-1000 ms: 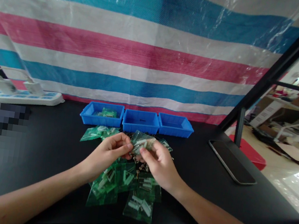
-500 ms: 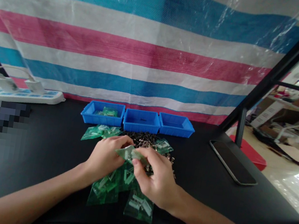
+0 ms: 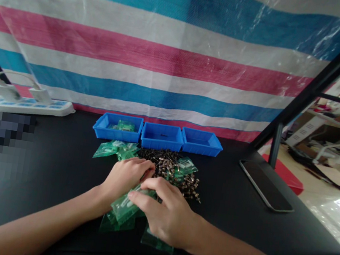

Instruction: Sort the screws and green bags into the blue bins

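Observation:
A small green plastic bag (image 3: 126, 207) with pale pieces inside lies between my two hands, above other bags. My right hand (image 3: 168, 214) has its thumb and index finger closed on the upper part of this bag. My left hand (image 3: 125, 178) is just behind and to the left, its fingers curled and pointing right; what they hold, if anything, is hidden. More green bags (image 3: 117, 224) lie beneath the hands, partly covered. Just beyond the fingers is a loose pile of brassy metal fasteners (image 3: 189, 186), with dark screws (image 3: 165, 156) behind it.
Three blue trays line the back: the left tray (image 3: 97, 130) has green bags in it, the middle tray (image 3: 161, 144) a small dark piece, and then the right tray (image 3: 201, 149). Other bags (image 3: 115, 149) lie before them. A phone (image 3: 265, 186) is right, a power strip (image 3: 58, 107) left.
The bag has turned and come lower, nearer me, with more of its face showing. My right hand has shifted slightly down and left. My left hand has moved a little forward.

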The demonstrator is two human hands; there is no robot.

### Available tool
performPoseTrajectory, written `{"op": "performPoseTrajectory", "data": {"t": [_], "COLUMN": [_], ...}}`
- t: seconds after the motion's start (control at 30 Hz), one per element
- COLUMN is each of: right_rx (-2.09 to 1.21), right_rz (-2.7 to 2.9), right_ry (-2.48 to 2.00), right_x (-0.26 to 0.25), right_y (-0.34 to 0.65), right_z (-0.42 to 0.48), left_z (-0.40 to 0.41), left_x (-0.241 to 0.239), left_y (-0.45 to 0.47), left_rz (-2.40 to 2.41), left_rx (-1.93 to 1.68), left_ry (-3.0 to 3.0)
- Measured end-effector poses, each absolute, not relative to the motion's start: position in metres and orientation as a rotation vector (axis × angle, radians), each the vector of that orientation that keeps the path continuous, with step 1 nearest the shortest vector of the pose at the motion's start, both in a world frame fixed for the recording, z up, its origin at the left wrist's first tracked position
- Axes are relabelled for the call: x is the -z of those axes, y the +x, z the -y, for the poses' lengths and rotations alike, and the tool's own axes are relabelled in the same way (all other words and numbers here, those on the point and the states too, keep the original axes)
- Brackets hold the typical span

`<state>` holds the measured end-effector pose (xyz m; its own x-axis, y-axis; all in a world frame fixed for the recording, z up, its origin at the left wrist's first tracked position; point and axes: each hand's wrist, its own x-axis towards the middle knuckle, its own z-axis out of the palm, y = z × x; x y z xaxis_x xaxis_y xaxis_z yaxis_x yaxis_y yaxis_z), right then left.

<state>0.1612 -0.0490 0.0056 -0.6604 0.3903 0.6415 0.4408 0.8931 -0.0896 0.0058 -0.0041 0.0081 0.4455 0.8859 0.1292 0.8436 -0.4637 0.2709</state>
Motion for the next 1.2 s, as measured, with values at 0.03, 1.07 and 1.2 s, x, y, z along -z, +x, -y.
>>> {"op": "performPoseTrajectory", "data": {"t": [0.03,1.07,1.2], "right_rx": [0.118,-0.018,-0.044], "right_rz": [2.383,2.339,2.295], "right_ry": [-0.586,-0.516,-0.571], "right_x": [-0.005,-0.002,-0.002], "right_y": [0.162,0.162,0.166], "right_z": [0.048,0.039,0.03], "left_z": [0.004,0.002,0.006], "left_x": [-0.008,-0.004,-0.008], "left_y": [0.006,0.0,-0.003], "left_rz": [-1.515,-1.452,-1.389], "left_rx": [-0.383,-0.379,-0.372], "left_ry": [2.528,2.545,2.591]}}
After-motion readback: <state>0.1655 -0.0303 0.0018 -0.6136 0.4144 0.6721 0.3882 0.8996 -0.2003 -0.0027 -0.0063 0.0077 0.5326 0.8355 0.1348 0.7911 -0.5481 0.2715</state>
